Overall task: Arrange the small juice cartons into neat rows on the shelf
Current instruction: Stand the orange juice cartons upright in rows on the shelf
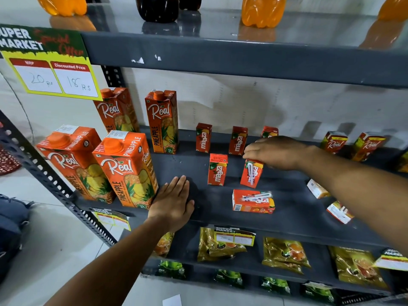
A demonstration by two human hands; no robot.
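Two hands work at the dark grey metal shelf (220, 208): the left hand (171, 200) lies flat and open on its front edge, holding nothing; the right hand (274, 152) pinches the top of a small tilted red juice carton (251, 173). Beside it stands another small red carton (217, 169), one lies flat in front (253, 201), and three stand behind.
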